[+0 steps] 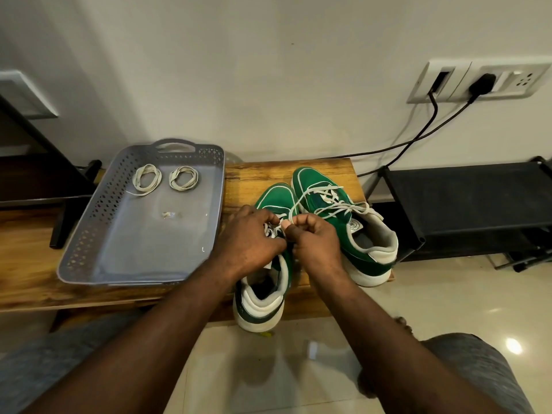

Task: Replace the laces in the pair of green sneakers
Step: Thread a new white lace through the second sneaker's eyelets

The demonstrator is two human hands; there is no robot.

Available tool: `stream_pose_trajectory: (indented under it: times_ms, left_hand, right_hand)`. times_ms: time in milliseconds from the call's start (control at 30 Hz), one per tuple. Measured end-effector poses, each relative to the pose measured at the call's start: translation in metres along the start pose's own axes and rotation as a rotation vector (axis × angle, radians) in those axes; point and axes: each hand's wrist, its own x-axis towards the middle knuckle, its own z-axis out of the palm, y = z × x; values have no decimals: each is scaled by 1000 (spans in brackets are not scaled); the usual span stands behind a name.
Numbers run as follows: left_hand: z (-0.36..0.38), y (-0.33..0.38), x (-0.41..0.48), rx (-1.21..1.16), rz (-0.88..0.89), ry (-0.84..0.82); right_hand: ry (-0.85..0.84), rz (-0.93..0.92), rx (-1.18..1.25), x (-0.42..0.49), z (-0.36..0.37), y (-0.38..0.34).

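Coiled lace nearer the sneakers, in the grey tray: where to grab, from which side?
Pinch across the band of the coiled lace from straight above, one grip tip in the open centre, one outside. It lies flat on the floor of the grey tray, away from the walls, so a side approach likely finds no edge; pinching the band keeps the loops together.

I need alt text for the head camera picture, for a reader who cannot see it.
The left hand and the right hand pinch the white lace of the nearer green sneaker on a wooden bench. The second green sneaker, loosely laced, stands beside it; a grey tray to the left holds two coiled laces.
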Motion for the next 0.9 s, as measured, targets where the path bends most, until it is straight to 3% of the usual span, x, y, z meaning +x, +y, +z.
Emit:
stream_pose_trajectory:
  times_ms: [200,500,600,733,900]
  left_hand:
    - [0,2,-1,-36,-46,11]
    - [-13,1,-3,-177,-50,-18]
    - [-23,-3,1,-185,-69,-7]
    - [-25,-6,6,0,-44,-22]
    - [-24,-2,5,24,-6,-9]
  right_hand:
    - [209,-138,469,2,-25,-37]
    - [274,-144,395,1,-20,-29]
    - [162,-39,276,-1,-13,-17]
    - [-23,15,169,-2,-4,-6]
    - [-42,-22,-23,1,-1,0]
